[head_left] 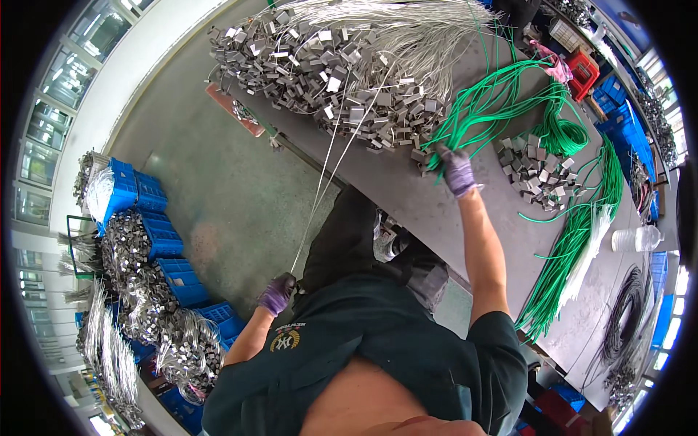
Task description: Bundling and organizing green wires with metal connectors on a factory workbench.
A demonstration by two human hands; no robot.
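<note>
My left hand [276, 294], in a purple glove, is low beside my body, its fingers closed on the ends of two thin white wires [318, 190]. These wires run up to a large heap of small grey metal blocks [320, 73] on the table. My right hand [456, 170], gloved in purple and grey, reaches over the table and is closed around the near ends of a bundle of green wires [465, 116]. Its fingertips are partly hidden among the wires, close to the heap's right edge.
A smaller pile of grey blocks [536, 171] lies right of my right hand. More green wires [560, 269], a clear bottle [636, 238] and a black wire coil [622, 316] rest on the grey table [407, 189]. Blue crates [182, 280] stand on the floor at left.
</note>
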